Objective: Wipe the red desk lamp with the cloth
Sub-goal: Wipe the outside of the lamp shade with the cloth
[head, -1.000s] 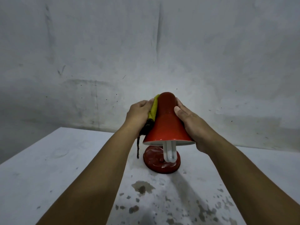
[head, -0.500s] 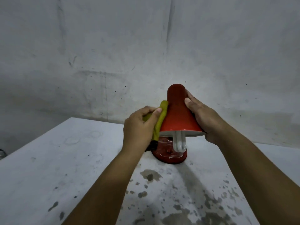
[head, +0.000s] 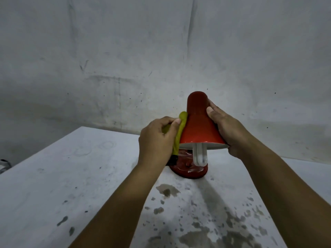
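The red desk lamp (head: pixel 198 122) stands on a white table (head: pixel 71 176), its cone shade tilted toward me with a white bulb (head: pixel 200 155) hanging below the rim. Its round red base (head: pixel 188 170) sits on the tabletop. My left hand (head: pixel 155 140) grips a yellow-green cloth (head: pixel 180 133) with a dark edge and presses it against the shade's left side. My right hand (head: pixel 225 129) holds the shade's right side, thumb on the front, fingers wrapped behind. The lamp's neck is hidden behind the shade.
A stained grey wall (head: pixel 161 51) rises right behind the table. Dark spots and blotches (head: pixel 206 230) mark the tabletop in front of the lamp. The table's left edge (head: pixel 35 154) runs diagonally, with a dark object (head: pixel 3 164) just beyond it.
My left hand with the cloth has slid down the shade's left side from near the top to its lower part. My right hand has kept its hold on the shade.
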